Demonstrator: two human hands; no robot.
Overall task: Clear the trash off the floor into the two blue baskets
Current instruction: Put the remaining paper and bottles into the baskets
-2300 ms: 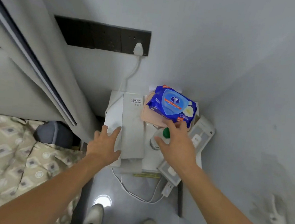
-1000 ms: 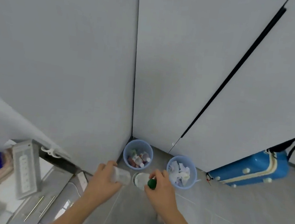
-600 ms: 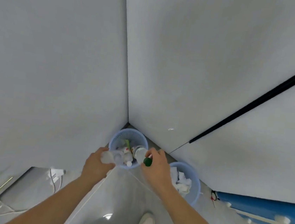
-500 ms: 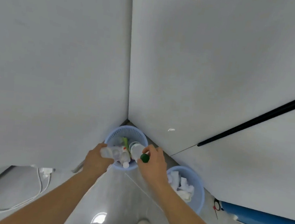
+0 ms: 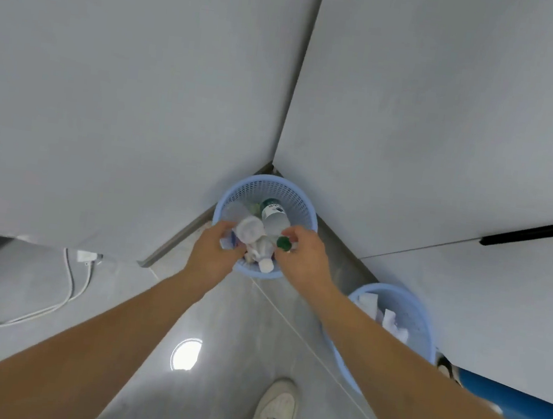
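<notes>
A blue mesh basket [image 5: 303,202] stands in the corner where two walls meet, with bottles and other trash in it. My left hand [image 5: 212,256] is over its near-left rim, fingertips on a clear plastic bottle [image 5: 249,231] that tilts down into the basket. My right hand [image 5: 302,258] is over the near-right rim and pinches the neck of a clear bottle with a green cap [image 5: 274,222], which lies inside the basket. A second blue basket [image 5: 418,316] holding crumpled white paper stands to the right, partly hidden by my right forearm.
White cables and a plug [image 5: 85,258] lie on the grey floor at the left. A blue suitcase [image 5: 514,405] lies at the lower right by the wall. My white shoe [image 5: 274,412] is on the floor below the hands.
I turned from the bedside table to the corner, carrying a bottle in each hand. Both hands have come down over the corner basket and the bottles now tip inside it.
</notes>
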